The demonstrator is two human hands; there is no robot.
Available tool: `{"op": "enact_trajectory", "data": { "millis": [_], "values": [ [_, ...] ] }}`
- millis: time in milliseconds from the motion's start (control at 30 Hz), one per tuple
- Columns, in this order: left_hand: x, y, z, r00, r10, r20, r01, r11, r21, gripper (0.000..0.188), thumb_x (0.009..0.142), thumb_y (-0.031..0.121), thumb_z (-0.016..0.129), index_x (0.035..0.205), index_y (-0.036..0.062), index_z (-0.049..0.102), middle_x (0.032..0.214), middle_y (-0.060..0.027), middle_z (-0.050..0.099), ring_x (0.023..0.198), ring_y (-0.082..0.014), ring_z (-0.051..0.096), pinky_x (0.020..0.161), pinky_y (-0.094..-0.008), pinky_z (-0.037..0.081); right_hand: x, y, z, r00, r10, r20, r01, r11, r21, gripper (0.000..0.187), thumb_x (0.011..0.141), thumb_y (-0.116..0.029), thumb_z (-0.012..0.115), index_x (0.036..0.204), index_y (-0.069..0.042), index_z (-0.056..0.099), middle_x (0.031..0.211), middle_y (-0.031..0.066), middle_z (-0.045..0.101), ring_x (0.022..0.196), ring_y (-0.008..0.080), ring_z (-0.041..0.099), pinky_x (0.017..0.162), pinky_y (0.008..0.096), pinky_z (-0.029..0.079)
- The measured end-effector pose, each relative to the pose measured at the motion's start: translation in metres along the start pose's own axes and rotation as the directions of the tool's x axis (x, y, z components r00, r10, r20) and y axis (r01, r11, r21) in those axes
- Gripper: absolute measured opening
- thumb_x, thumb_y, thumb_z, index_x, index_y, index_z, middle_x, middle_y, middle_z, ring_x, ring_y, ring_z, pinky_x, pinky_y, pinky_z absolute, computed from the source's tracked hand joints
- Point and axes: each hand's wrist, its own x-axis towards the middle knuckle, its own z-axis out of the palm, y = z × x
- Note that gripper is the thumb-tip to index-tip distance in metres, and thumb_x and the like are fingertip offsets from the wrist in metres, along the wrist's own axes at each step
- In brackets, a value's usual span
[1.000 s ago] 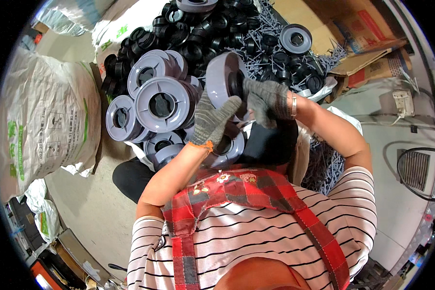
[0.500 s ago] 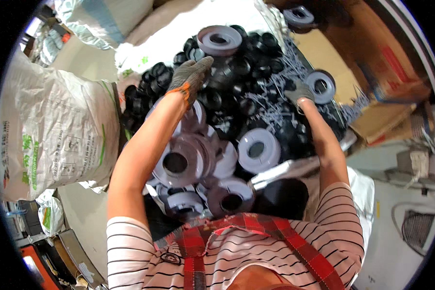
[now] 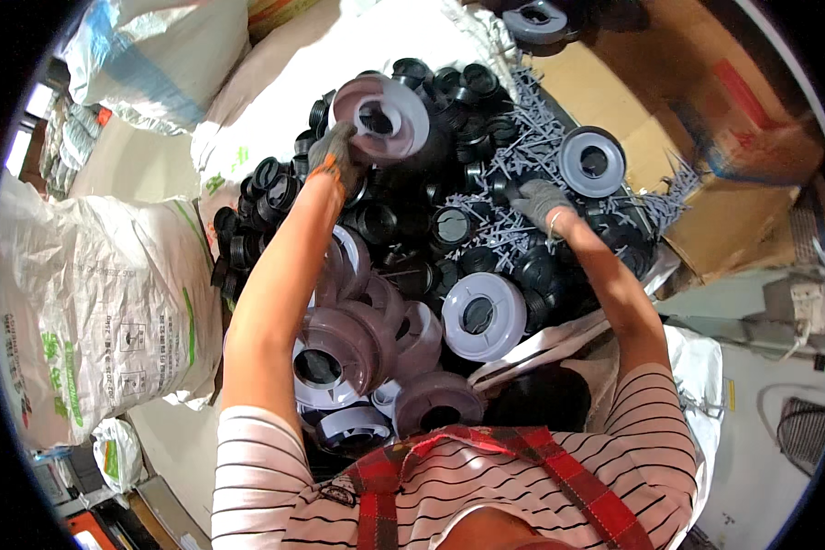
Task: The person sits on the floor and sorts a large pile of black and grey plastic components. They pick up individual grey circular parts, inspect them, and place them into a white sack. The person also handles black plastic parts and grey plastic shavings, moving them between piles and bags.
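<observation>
Nearest the body, below both forearms, a cluster of grey round plastic spools (image 3: 344, 353) is lying stacked and tilted against one another, with one pale spool (image 3: 483, 314) sitting face-up just below the right wrist.

The left hand (image 3: 333, 158), wearing a grey knit glove with an orange cuff, is reaching far forward. Its fingers are closing around the rim of a grey round plastic spool with a dark centre hole (image 3: 381, 116), holding it raised and tilted above the pile. For a secure hold, the fingers should be gripping the flange edge rather than the hub, so that the spool is not swinging.

The right hand (image 3: 539, 199), also gloved in grey, is resting palm-down on a heap of small black round plastic caps (image 3: 431, 225) and thin grey plastic pins (image 3: 532, 147). Whether it is grasping anything cannot be told; the fingers are pointing down into the parts.

Beyond the right hand, another grey spool (image 3: 593, 161) is lying on the pins. The heap is resting on white sheeting (image 3: 275, 128) beside flattened brown cardboard (image 3: 706, 183). To the left of the left arm, white woven sacks (image 3: 101, 302) are standing on the floor.
</observation>
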Motion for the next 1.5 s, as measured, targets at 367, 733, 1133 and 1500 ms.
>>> {"op": "enact_trajectory", "data": {
  "millis": [367,733,1133,1500],
  "values": [
    [-0.264,-0.027,-0.026,0.945,-0.128,0.301,0.030,0.950,0.310,0.013,0.083,0.012,0.057,0.093,0.0059,0.062,0.090,-0.0049,0.063,0.081,-0.0147,0.059,0.071,-0.0300,0.050,-0.186,-0.191,-0.080,0.854,-0.308,-0.419,0.490,0.744,0.454,0.057,0.065,-0.017,0.071,0.115,-0.001,0.048,0.122,0.0211,0.048,0.116,0.0308,0.048,0.098,0.0332,0.037],
    [-0.357,-0.033,-0.078,0.839,-0.214,0.501,0.018,0.930,0.367,0.032,0.076,-0.003,0.057,0.106,0.0047,0.060,0.101,-0.0075,0.063,0.093,-0.0185,0.060,0.082,-0.0302,0.050,-0.282,-0.208,-0.077,0.497,-0.848,-0.183,0.753,0.526,-0.394,0.067,0.060,-0.024,0.070,0.116,0.002,0.045,0.112,0.0232,0.048,0.106,0.0377,0.046,0.096,0.0431,0.036],
    [-0.412,-0.043,-0.048,0.860,0.026,0.510,-0.188,0.944,0.270,0.043,0.079,0.013,0.065,0.117,-0.0001,0.050,0.105,-0.0112,0.059,0.093,-0.0192,0.059,0.079,-0.0328,0.051,-0.294,-0.215,-0.081,0.957,-0.188,0.221,0.032,0.825,0.565,0.086,0.063,-0.052,0.074,0.120,0.006,0.046,0.108,0.0192,0.058,0.095,0.0241,0.058,0.080,0.0325,0.048],
    [-0.410,-0.033,-0.039,0.871,-0.080,0.484,-0.293,0.707,0.644,0.034,0.075,0.016,0.069,0.103,-0.0013,0.060,0.092,-0.0083,0.065,0.081,-0.0135,0.060,0.072,-0.0277,0.048,-0.312,-0.205,-0.069,0.718,-0.649,-0.249,0.607,0.760,-0.230,0.052,0.067,-0.030,0.067,0.106,0.000,0.050,0.097,0.0194,0.056,0.091,0.0354,0.055,0.081,0.0435,0.043]
  ]
}}
